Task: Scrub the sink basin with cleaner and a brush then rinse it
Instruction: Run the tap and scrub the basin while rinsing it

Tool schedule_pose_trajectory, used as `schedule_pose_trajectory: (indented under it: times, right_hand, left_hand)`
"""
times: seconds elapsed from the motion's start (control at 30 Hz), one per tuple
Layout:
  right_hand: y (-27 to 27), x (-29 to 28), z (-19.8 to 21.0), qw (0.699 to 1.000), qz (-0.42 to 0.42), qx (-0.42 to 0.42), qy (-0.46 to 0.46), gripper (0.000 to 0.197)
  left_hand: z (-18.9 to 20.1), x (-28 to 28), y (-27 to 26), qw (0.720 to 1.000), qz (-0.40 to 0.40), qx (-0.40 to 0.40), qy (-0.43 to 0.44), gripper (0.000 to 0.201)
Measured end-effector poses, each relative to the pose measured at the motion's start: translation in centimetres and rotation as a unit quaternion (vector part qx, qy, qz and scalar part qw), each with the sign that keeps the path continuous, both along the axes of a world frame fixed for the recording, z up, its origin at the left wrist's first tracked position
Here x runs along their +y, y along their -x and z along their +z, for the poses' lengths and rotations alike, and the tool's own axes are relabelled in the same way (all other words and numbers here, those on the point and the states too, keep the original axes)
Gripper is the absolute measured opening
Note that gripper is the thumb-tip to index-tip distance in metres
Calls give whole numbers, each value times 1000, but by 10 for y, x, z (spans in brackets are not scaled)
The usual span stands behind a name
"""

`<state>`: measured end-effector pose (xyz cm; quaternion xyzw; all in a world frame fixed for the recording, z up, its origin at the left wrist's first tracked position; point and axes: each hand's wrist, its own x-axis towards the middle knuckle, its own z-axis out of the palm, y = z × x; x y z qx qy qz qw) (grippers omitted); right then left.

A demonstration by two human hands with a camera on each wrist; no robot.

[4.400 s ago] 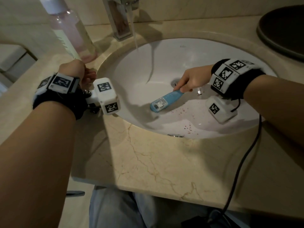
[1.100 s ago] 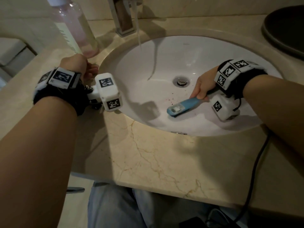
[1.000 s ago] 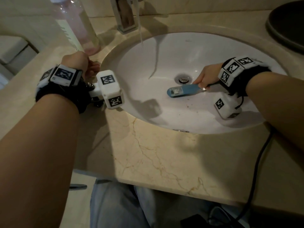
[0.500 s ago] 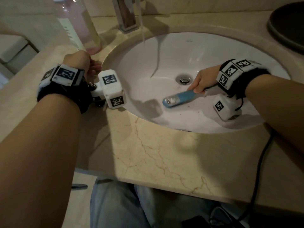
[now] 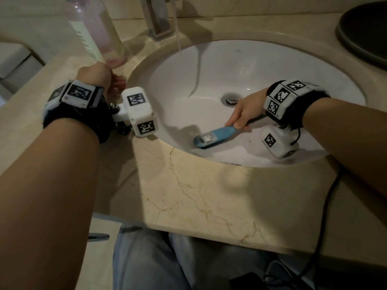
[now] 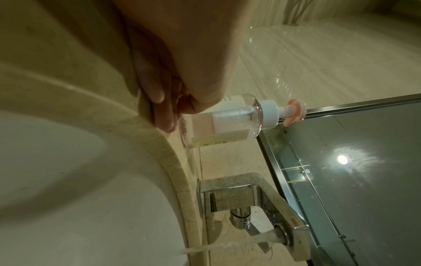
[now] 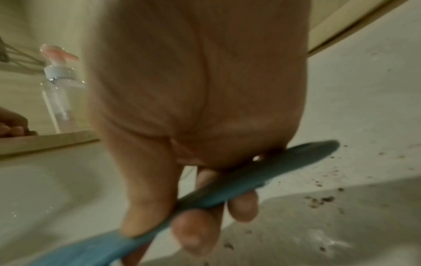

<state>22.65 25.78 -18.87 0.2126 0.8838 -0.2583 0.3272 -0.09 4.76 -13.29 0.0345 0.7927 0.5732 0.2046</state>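
Observation:
The white oval sink basin (image 5: 261, 68) is set in a beige marble counter (image 5: 209, 195). My right hand (image 5: 243, 114) is down in the basin and grips the handle of a blue brush (image 5: 213, 137), whose head lies on the near wall of the bowl. The right wrist view shows fingers (image 7: 193, 230) curled round the brush (image 7: 250, 180), with dark specks (image 7: 318, 199) on the basin floor. My left hand (image 5: 100, 78) rests on the counter at the sink's left rim and holds nothing. Beside it stands the clear pump bottle of pink cleaner (image 5: 98, 28).
A chrome faucet (image 5: 159, 17) at the back runs a thin stream of water (image 5: 178, 34) into the bowl; the drain (image 5: 230, 99) sits mid-basin. A dark round dish (image 5: 368, 32) is at the back right. A black cable (image 5: 322, 216) hangs over the counter's front edge.
My right hand has drawn the brush from beside the drain down to the basin's near wall. The left hand has stayed by the bottle. Water keeps running.

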Motion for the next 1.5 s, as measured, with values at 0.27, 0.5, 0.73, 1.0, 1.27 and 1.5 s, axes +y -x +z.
schedule_pose_trajectory:
  times: [0.27,0.5,0.73,1.0,1.27,1.5]
  right_hand:
    - [3,14,-10,965,-105,139,-197,35]
    - [4,-11,-3,999,16,43,-11,34]
    - [5,27,-6,954,-89,116,-263,32]
    - [-27,44,11,993,-108,42,35,49]
    - [-22,38,11,995,-64,-6,-81,37]
    - [-19,45,0,969,-116,145,-163,32]
  left_hand:
    - [0,-1,-1,1000,8,13,5,27]
    - [-1,-3,2,1000,23,20,3,25]
    - [-2,-1,3,1000,-2,-3,-13,26]
    - [-1,0,-3,1000,-10,7,-17,27]
    - [0,1,-3,1000,-22,0,-9,29]
    - [-1,-1,5,1000,-9,-2,11,29]
